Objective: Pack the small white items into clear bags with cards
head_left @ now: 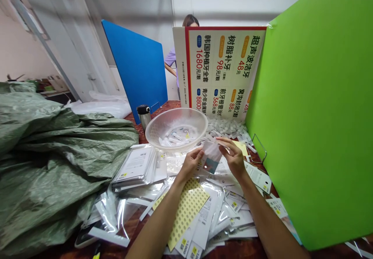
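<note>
A small clear packet with a blue and white printed card (211,163) is held up over the middle of the table. My left hand (192,161) pinches its left edge between thumb and fingers. At its upper right edge, my right hand (233,152) has bent fingers closed on the packet's top. Below my forearms lies a yellow sheet of round stickers (190,204), on top of many flat white cards in clear sleeves (204,216). Just beyond my hands stands a translucent plastic basin (154,128) with small packaged pieces inside.
A stack of packaged cards (135,163) lies left of centre, a steel flask (143,117) behind it. Green tarp (58,165) covers the left. A blue panel (136,64), a printed board (224,68) and a green panel (314,115) stand around. A person (171,58) is behind.
</note>
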The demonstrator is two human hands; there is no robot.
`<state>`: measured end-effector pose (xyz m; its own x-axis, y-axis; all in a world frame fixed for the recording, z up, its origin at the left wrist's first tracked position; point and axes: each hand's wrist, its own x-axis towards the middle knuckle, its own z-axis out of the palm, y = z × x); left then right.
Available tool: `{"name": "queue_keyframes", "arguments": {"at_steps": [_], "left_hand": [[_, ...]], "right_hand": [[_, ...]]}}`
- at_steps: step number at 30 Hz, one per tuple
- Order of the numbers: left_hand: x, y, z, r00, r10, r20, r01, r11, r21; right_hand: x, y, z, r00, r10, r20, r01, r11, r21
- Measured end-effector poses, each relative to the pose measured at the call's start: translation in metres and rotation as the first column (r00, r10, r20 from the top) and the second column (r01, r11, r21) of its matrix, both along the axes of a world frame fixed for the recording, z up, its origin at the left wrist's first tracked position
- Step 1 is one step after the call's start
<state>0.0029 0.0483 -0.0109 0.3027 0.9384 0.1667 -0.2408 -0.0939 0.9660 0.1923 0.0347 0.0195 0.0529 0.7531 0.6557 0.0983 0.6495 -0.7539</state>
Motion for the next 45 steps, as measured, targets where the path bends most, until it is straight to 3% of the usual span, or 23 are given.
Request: {"name": "queue_keyframes", "arguments": {"at_steps": [3, 7, 12, 19, 31, 37, 45], "left_hand": [[0.000, 0.000, 0.001, 0.999, 0.017, -0.028, -0.017, 1.000, 0.010], [-0.001, -0.001, 0.003, 0.999, -0.016, -0.030, 0.016, 1.000, 0.002], [0.000, -0.002, 0.002, 0.996, -0.085, -0.007, 0.085, 0.996, -0.006], [0.000, 0.002, -0.002, 0.999, -0.009, -0.051, 0.011, 0.999, 0.040], [0.001, 0.001, -0.002, 0.999, -0.013, -0.042, 0.013, 1.000, 0.002], [0.000, 0.001, -0.003, 0.998, -0.054, -0.042, 0.055, 0.998, 0.015], [0.001, 0.001, -0.004, 0.995, -0.068, -0.075, 0.072, 0.996, 0.052]], "right_hand": [[-0.002, 0.000, -0.003, 0.997, -0.051, 0.055, 0.051, 0.999, 0.005], [-0.003, 0.003, -0.007, 0.991, -0.132, -0.004, 0.132, 0.991, 0.034], [-0.005, -0.001, -0.003, 0.991, -0.131, 0.016, 0.130, 0.989, 0.074], [-0.007, -0.003, -0.007, 0.986, -0.162, 0.029, 0.160, 0.986, 0.042], [-0.005, -0.005, -0.003, 0.998, -0.057, 0.001, 0.057, 0.993, -0.101], [-0.005, -0.004, -0.002, 0.975, 0.146, -0.165, -0.175, 0.968, -0.179], [-0.006, -0.006, 0.003, 0.967, 0.199, -0.158, -0.225, 0.959, -0.173]]}}
